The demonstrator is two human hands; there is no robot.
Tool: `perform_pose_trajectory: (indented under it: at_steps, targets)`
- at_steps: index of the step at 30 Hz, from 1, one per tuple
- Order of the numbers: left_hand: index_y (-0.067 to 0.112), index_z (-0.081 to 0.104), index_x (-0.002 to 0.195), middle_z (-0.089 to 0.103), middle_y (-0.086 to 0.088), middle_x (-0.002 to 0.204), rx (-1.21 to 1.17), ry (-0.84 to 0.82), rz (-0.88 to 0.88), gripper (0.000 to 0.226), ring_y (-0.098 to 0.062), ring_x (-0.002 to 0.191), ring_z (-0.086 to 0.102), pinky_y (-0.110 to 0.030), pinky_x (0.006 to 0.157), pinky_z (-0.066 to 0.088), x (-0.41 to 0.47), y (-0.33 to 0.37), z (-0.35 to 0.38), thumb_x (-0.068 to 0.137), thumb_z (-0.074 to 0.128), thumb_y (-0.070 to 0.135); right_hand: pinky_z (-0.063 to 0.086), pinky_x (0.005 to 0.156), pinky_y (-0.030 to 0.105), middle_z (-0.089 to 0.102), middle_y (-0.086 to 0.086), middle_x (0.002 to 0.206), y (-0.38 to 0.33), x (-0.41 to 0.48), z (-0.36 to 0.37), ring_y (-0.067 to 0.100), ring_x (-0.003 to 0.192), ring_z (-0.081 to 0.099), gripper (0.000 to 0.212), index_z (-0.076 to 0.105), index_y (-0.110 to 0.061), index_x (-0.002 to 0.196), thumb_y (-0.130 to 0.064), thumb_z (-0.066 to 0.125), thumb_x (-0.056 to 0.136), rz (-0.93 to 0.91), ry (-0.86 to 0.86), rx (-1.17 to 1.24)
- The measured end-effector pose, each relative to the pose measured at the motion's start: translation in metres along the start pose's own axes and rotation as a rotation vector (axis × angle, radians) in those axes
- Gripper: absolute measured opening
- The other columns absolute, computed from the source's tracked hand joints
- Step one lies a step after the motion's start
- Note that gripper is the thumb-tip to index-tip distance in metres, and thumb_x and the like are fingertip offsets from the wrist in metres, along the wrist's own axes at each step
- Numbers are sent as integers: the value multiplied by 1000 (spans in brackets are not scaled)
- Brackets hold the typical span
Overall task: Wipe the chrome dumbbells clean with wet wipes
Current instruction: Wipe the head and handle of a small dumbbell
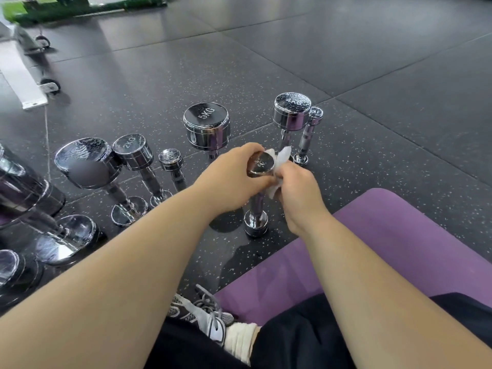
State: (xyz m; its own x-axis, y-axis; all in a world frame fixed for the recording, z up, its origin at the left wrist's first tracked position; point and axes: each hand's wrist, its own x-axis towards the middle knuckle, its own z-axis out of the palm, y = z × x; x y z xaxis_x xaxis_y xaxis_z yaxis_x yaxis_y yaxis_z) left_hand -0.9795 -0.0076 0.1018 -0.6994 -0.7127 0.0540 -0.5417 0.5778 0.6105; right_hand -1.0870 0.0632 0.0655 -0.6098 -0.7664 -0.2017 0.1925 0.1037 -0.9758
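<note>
A small chrome dumbbell (257, 206) stands on end on the dark speckled floor in front of me. My left hand (231, 179) grips its top head from the left. My right hand (298, 190) presses a crumpled white wet wipe (279, 166) against the right side of that head. Several more chrome dumbbells stand upright around it: a 5KG one (207, 125) behind, a 4KG one (291, 111) and a thin small one (308, 135) at the back right, a 2KG one (138, 158) and a large one (90, 166) to the left.
A purple mat (399, 235) lies under my right side. My grey shoe (202, 312) and black trousers are at the bottom. Bigger chrome dumbbells (26, 195) crowd the left edge. A white wheeled bench (24, 73) stands at the far left.
</note>
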Motion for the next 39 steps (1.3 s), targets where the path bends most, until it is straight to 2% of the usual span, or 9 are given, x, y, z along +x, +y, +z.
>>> perform_pose_trajectory:
  at_steps: [7, 10, 14, 18, 21, 25, 29, 33, 39]
  targets:
    - [29, 44, 139, 70, 6, 88, -324, -177, -108, 57, -13, 69, 72, -25, 75, 59, -3, 3, -6, 88, 68, 18, 47, 62, 32, 55, 12, 64, 1, 3, -9, 24, 64, 52, 20, 56, -2, 72, 2, 42, 86, 53, 26, 143]
    - [28, 50, 126, 64, 15, 76, -266, -96, -43, 46, -3, 55, 65, -13, 57, 50, -2, 1, -5, 86, 73, 24, 51, 63, 31, 65, 9, 70, 0, 1, -8, 23, 67, 58, 31, 65, -6, 82, 5, 38, 93, 3, -37, 133]
    - [31, 48, 105, 55, 18, 87, -57, 96, -104, 48, 2, 70, 54, -26, 64, 41, -2, 7, 5, 74, 76, 55, 56, 75, 24, 71, 9, 92, 9, -2, -9, 17, 84, 66, 34, 68, 0, 107, 7, 37, 96, 45, -105, 105]
    - [21, 44, 106, 54, 10, 93, -51, 122, -310, 58, -13, 80, 55, -32, 63, 41, 6, 17, 10, 73, 70, 60, 48, 75, 35, 66, 14, 80, 13, 4, -16, 22, 78, 58, 29, 73, -1, 83, 6, 46, 91, 8, -43, 54]
    - [32, 47, 130, 58, 17, 109, -115, -74, -104, 57, 9, 73, 53, -11, 64, 40, 11, 7, -4, 79, 71, 35, 54, 87, 38, 74, 10, 93, 13, 15, -18, 25, 91, 68, 39, 77, -10, 86, 15, 47, 85, -27, -58, 122]
    - [35, 53, 136, 56, 29, 76, -118, -95, -3, 62, 13, 60, 54, -2, 64, 38, 8, -1, -15, 80, 78, 29, 55, 93, 36, 73, 6, 111, 15, 20, -13, 21, 107, 67, 36, 69, -9, 119, 4, 48, 94, -70, -87, 65]
    - [28, 58, 126, 61, 18, 98, -158, 24, -30, 59, 0, 86, 59, -20, 82, 42, 10, -2, -3, 73, 82, 39, 37, 65, 31, 54, 8, 70, 20, 5, -14, 19, 66, 43, 22, 61, 10, 89, -5, 45, 91, -7, -68, -203]
    - [22, 47, 105, 49, 9, 97, 8, 202, -142, 59, -9, 79, 50, -30, 68, 39, 3, 19, 20, 69, 75, 58, 37, 49, 20, 51, -4, 52, 12, 1, -15, 9, 49, 42, 36, 59, -12, 65, -2, 44, 96, 0, 62, 33]
    - [33, 54, 129, 62, 13, 117, -176, -80, -46, 49, -5, 101, 59, -25, 91, 47, 3, 12, -3, 84, 70, 43, 43, 68, 27, 56, 4, 65, -3, 0, -21, 16, 62, 47, 35, 61, -7, 58, 9, 44, 84, 84, -111, 439]
